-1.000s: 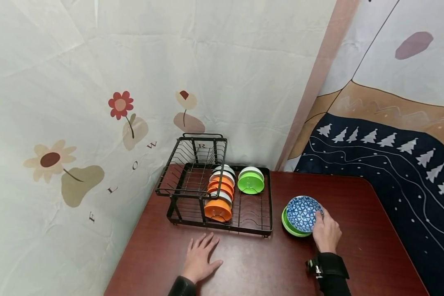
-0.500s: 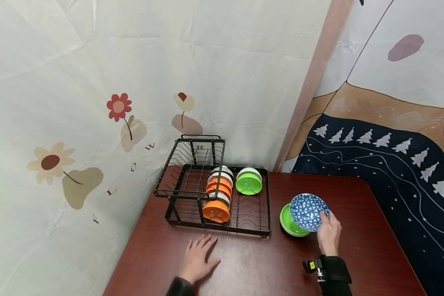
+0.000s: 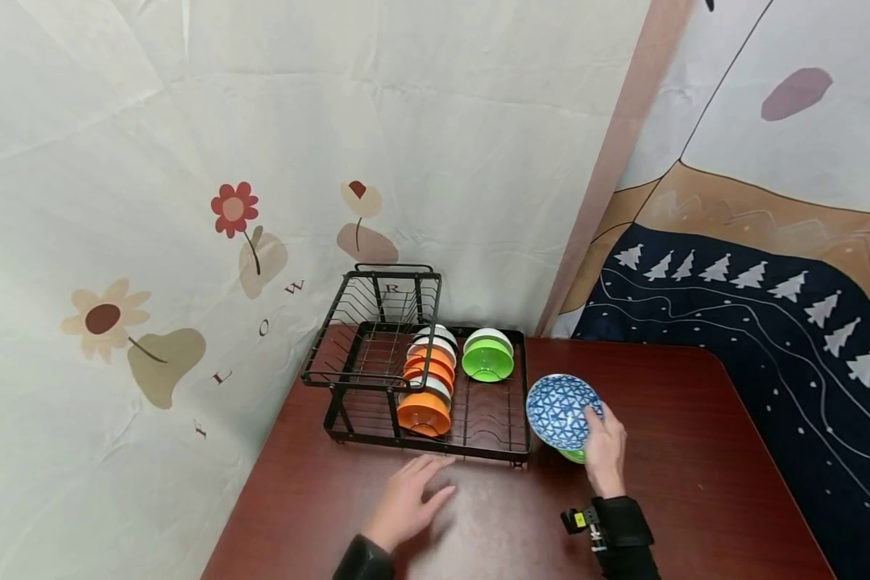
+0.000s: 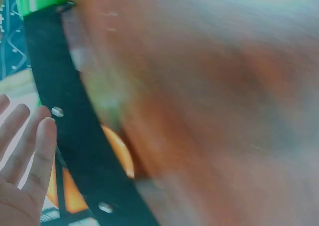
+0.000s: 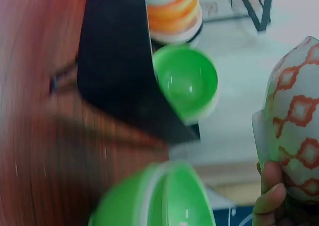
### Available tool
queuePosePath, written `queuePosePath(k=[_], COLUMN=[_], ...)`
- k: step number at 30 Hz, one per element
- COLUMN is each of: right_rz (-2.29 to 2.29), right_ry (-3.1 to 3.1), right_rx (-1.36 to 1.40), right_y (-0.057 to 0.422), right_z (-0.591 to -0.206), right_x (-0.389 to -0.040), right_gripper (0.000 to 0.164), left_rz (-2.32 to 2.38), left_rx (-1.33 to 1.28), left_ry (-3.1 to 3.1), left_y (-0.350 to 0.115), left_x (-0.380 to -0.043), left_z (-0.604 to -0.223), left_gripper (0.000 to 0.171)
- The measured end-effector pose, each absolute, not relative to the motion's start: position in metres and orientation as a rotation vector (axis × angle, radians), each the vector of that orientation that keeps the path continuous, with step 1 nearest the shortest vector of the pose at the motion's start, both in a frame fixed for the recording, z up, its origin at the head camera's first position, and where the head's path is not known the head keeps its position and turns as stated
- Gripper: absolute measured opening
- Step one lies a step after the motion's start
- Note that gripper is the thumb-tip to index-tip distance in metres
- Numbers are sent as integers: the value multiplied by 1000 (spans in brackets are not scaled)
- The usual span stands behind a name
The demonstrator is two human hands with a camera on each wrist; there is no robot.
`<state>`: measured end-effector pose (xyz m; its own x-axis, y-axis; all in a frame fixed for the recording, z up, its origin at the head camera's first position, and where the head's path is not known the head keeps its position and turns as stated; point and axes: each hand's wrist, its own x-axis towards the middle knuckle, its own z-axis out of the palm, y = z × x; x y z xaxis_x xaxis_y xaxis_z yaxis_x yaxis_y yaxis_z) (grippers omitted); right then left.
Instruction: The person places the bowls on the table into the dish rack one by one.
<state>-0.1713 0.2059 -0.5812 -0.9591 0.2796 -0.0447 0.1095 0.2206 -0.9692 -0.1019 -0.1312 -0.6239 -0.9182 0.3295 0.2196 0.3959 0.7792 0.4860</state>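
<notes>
A bowl (image 3: 560,409) with a blue triangle pattern inside is held at its rim by my right hand (image 3: 606,453), thumb on the inner side. Its white outside with red-orange diamonds (image 5: 301,116) and its foot ring show in the right wrist view. Below it stand stacked green bowls (image 5: 164,198), mostly hidden by it in the head view. My left hand (image 3: 408,501), fingers extended, holds nothing at the front edge of the black dish rack (image 3: 478,453).
Inside the rack, a row of orange and white bowls (image 3: 425,413) leans on edge. Right of that row sits a green bowl (image 3: 488,361) with a white one behind. An upper wire basket (image 3: 377,379) covers the rack's left part. The brown table (image 3: 696,451) extends to the right.
My right hand first lifted the patterned bowl slightly right off the green stack, then carried it left toward the rack. My left hand has moved right and come up from the table.
</notes>
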Motion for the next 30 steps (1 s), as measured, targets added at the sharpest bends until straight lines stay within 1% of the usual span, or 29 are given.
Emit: queuePosePath(k=[5,10,15,19,24,27,30], right_rz=[1822,1877,1926,1906,1857,1787,1739], right_ry=[-2412,-2458,-2456,-2470,-2491,-2523,-2533], right_rx=[-292,-164,-131,-117,-10,53,78], right_y=[174,154,149,148,142,138,137], right_z=[-582,-585,-584,-582,-581,-585,-587], right_x=[-172,-171,-169,-169,-166,-163,-161], right_gripper=[54,56,57,57,50,47,46], left_rz=[-865,-1020,-1349,-1741,-2245,-2344,-2364], left_rx=[-637,-605,-531,-514,-359,-251,-192], left_ry=[-2746,-2775,-2785,-2712,-2513,-2409,-2354], left_y=[-119,-114,-104,-88,-61,-50,-44], left_x=[-104,-109,-120,-133,-146,-148,-148], left_z=[-615,-612,-606,-595,-587,-587,-588], left_gripper=[47,50,55,60,56,53,55])
